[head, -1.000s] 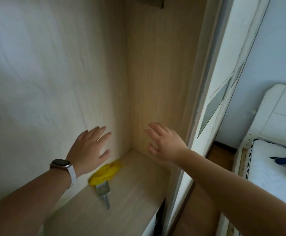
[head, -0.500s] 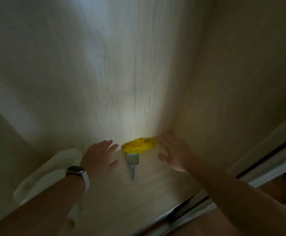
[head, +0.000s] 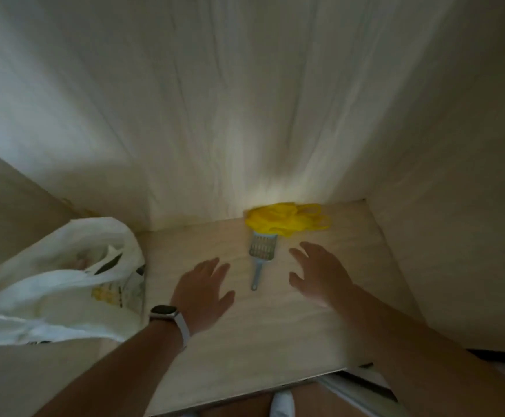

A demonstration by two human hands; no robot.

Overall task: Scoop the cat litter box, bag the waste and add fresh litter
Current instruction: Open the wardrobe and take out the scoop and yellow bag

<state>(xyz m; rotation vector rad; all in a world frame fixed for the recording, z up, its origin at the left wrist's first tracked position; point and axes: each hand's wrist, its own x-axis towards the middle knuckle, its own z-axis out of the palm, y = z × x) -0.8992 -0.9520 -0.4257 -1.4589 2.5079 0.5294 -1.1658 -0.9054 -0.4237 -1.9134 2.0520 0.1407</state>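
A grey slotted litter scoop [head: 261,254] lies on a pale wooden shelf [head: 275,332], handle pointing toward me. Just behind it, against the back wall, sits a crumpled yellow plastic bag [head: 285,221]. My left hand [head: 203,291], with a watch on the wrist, hovers open to the left of the scoop's handle. My right hand [head: 317,272] hovers open to the right of the scoop, fingers spread. Neither hand touches the scoop or the bag.
A large white plastic bag [head: 52,281] with things inside stands at the left of the shelf. Wooden walls close in the back and right side [head: 455,206]. A white shoe [head: 281,403] and floor show below the shelf's front edge.
The view has tilted down onto the shelf. Both hands have dropped closer to the scoop, and my right hand has come back from the yellow bag. The white bag has come into sight.
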